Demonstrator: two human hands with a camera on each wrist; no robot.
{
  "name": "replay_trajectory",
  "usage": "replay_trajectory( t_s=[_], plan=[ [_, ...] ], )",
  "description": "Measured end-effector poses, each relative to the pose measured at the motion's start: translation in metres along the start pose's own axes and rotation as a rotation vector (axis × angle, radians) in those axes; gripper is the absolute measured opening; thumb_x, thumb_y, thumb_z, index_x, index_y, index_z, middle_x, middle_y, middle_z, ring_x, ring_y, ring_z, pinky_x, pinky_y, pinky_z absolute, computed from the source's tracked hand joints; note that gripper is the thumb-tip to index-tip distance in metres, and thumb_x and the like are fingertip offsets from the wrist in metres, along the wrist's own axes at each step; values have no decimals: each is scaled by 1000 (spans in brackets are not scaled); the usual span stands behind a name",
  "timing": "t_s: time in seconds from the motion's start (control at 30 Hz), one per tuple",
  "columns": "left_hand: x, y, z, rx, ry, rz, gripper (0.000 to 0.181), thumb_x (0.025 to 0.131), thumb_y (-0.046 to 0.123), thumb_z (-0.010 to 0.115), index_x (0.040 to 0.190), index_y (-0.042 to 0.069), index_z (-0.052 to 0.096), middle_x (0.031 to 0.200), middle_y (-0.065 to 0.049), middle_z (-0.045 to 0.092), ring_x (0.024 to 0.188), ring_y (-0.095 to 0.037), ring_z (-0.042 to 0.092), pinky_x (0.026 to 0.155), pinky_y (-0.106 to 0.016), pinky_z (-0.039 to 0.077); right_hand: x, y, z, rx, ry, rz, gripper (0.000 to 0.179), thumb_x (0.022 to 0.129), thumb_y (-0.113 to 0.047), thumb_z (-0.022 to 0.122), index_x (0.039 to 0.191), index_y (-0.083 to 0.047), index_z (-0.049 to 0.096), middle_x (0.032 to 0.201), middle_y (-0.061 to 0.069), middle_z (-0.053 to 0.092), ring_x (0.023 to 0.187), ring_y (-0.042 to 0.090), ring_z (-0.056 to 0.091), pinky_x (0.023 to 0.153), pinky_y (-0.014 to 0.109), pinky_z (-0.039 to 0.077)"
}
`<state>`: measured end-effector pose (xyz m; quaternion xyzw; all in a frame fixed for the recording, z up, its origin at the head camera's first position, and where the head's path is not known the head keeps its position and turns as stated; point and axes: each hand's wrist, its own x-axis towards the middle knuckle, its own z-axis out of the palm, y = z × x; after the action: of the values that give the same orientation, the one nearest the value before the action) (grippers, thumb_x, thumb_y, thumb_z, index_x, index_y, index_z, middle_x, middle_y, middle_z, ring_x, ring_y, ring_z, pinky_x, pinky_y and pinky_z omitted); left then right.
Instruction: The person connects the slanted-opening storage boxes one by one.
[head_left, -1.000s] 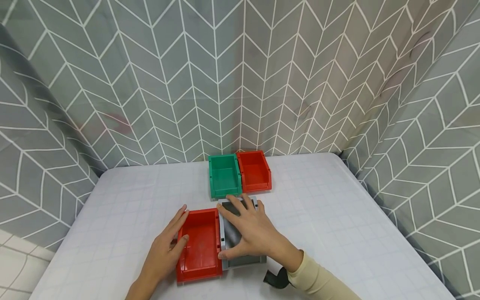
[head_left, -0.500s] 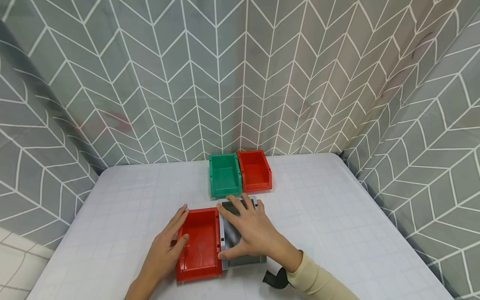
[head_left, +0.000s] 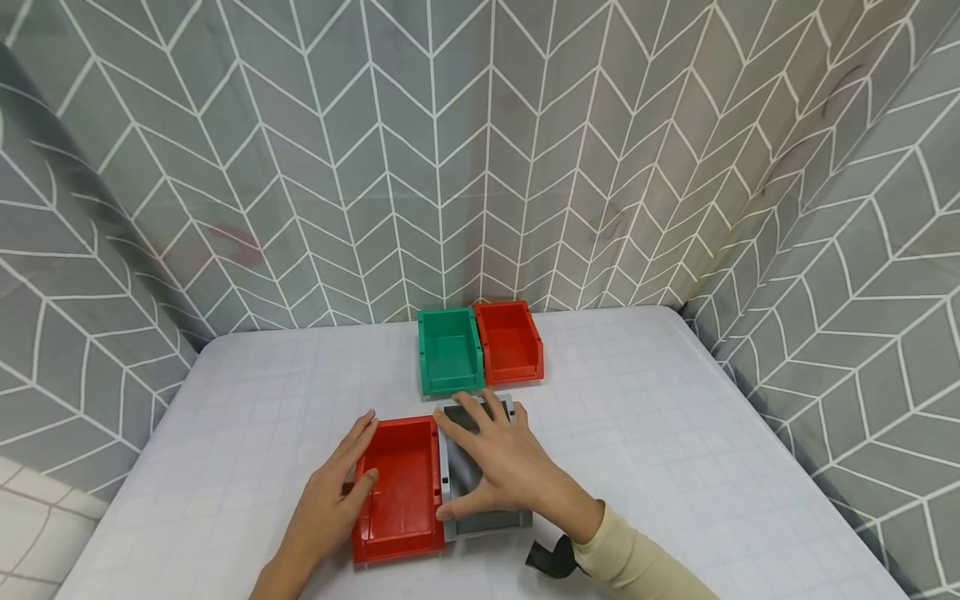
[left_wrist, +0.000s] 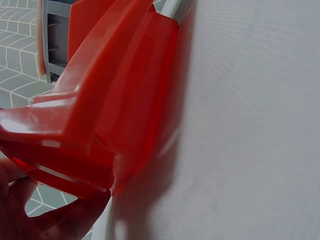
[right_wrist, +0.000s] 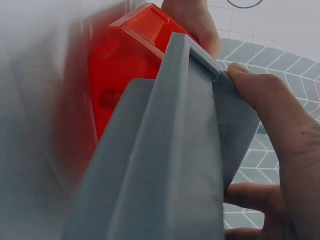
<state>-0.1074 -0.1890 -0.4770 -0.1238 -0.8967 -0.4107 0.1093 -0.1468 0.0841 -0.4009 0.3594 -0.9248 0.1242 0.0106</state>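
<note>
A red storage bin (head_left: pixel 401 492) stands at the near middle of the table, side by side with a grey storage bin (head_left: pixel 491 523). My left hand (head_left: pixel 327 500) holds the red bin's left side, its thumb over the rim. In the left wrist view, fingertips (left_wrist: pixel 85 215) touch the red bin's edge. Spread across the top of the grey bin, my right hand (head_left: pixel 504 458) grips it, thumb at the left rim and fingers toward the far and right edges. The right wrist view shows that thumb (right_wrist: pixel 245 80) on the grey rim. The right hand hides part of the grey bin's inside.
Behind stand a green bin (head_left: pixel 450 354) and a second red bin (head_left: pixel 512 343), side by side near the table's back edge. A black strap-like piece (head_left: pixel 553 557) lies by the right sleeve (head_left: pixel 637 554). Patterned grey curtains (head_left: pixel 465 150) surround the white table (head_left: pixel 675 433).
</note>
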Motion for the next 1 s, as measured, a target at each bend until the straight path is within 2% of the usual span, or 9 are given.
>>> replay_trajectory(
  t_s=[0.27, 0.6, 1.0],
  plan=[
    [-1, -2, 1, 8, 7, 9, 70, 98, 5, 64, 162, 16, 39, 167, 1, 34, 147, -31, 40, 89, -50, 58, -1, -1, 1, -4, -26, 14, 111, 72, -77, 77, 163, -26, 39, 165, 13, 31, 149, 45, 22, 106, 80, 27],
    [-1, 1, 1, -5, 4, 9, 69, 99, 5, 64, 162, 16, 39, 167, 1, 33, 147, -33, 41, 88, -48, 59, -1, 0, 2, 11, 8, 2, 108, 73, -77, 76, 161, -24, 43, 163, 17, 33, 148, 49, 25, 103, 82, 28],
    [0, 3, 1, 20, 15, 7, 70, 98, 5, 64, 163, 15, 38, 166, -4, 36, 146, -33, 41, 89, -50, 58, -1, 0, 1, 19, -4, 10, 111, 71, -77, 78, 162, -26, 41, 165, 15, 31, 150, 47, 22, 104, 82, 27]
  ],
)
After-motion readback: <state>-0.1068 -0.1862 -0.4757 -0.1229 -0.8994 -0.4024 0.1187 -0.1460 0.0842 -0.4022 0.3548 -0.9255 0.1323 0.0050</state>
